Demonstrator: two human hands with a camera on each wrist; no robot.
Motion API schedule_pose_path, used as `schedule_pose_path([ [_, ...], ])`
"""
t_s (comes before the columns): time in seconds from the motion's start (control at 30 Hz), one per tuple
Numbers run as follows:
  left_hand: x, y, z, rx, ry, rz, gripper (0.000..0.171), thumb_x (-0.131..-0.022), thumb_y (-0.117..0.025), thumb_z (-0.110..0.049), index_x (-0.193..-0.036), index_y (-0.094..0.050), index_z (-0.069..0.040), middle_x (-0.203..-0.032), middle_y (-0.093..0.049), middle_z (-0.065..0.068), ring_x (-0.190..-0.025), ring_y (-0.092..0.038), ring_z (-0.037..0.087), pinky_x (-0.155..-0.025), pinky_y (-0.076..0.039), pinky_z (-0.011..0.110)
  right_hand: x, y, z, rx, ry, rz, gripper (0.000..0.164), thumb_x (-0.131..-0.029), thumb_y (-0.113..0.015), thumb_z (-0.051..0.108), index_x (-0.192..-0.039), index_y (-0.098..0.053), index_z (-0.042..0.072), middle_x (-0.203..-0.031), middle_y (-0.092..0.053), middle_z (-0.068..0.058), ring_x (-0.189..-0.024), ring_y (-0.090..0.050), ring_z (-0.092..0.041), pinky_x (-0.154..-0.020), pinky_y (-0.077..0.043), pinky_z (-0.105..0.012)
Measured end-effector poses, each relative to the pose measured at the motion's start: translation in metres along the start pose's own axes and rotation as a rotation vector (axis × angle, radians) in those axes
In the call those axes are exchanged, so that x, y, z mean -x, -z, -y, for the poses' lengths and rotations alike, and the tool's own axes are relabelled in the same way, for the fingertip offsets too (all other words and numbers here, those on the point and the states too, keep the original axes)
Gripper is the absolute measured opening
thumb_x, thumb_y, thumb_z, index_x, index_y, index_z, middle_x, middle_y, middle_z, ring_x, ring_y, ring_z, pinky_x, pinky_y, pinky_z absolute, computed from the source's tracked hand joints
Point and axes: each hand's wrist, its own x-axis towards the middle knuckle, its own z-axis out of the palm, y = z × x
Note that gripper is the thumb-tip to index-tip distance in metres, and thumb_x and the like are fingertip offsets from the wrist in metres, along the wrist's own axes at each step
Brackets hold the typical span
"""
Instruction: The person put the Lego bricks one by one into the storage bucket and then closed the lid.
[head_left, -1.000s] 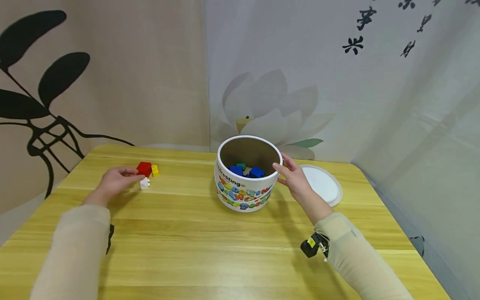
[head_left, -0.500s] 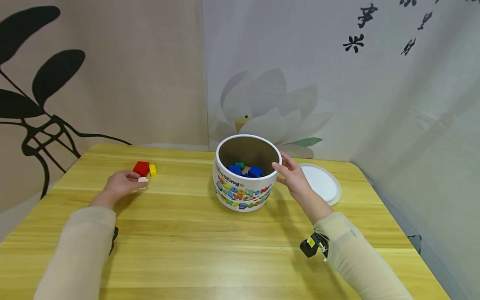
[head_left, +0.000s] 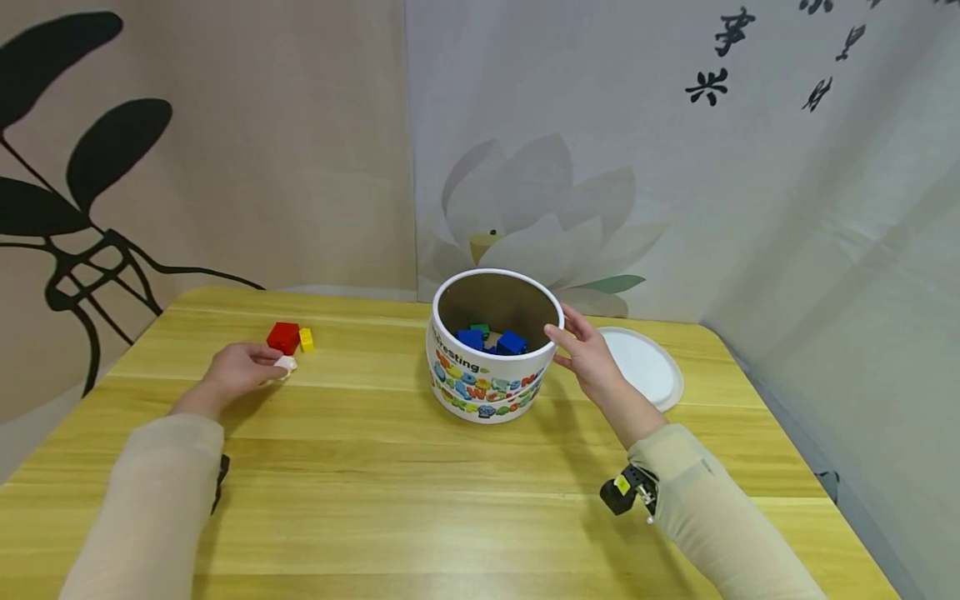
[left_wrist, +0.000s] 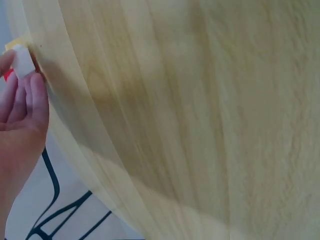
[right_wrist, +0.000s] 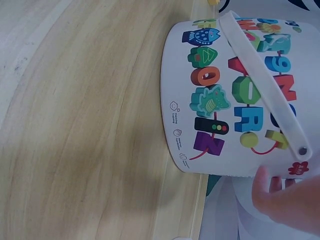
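Note:
In the head view my left hand point(head_left: 238, 368) pinches a small white toy block point(head_left: 286, 364) low over the table's left side. The left wrist view has the white block point(left_wrist: 23, 61) between thumb and fingertips. Just beyond it lie a red block point(head_left: 283, 337) and a yellow block point(head_left: 306, 339), side by side. My right hand point(head_left: 594, 360) holds the right side of a white bucket point(head_left: 487, 387) at its rim, thumb on the near side. Inside the bucket are blue blocks point(head_left: 512, 342) and a green block point(head_left: 480, 330); its floor is partly hidden.
A white round lid point(head_left: 645, 367) lies flat on the wooden table point(head_left: 360, 500), right of the bucket. The bucket's white handle point(right_wrist: 270, 95) hangs across its printed side. Printed fabric point(head_left: 300, 150) stands behind the table and along its right.
My left fingers were by the red block with the white block lying below; they have shifted to the white block, pinched it and tilted it. The right hand and bucket stay put.

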Motion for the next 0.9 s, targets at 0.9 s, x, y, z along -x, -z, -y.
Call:
schedule_pose_path([
  [0.9,0.005,0.027,-0.041,0.075,-0.106,0.045,0.059,-0.094,-0.053,-0.037,-0.133,-0.046,0.007,-0.129,-0.051,0.029,-0.104,-0.058,0.022,-0.093,-0.046,0.042,0.001,0.000,0.001,-0.014,-0.007,0.006,0.058,-0.095,-0.053,0.018,-0.148,-0.028,0.017,-0.149,-0.033,-0.012,-0.132,-0.036,-0.029,-0.106,-0.035,-0.050],
])
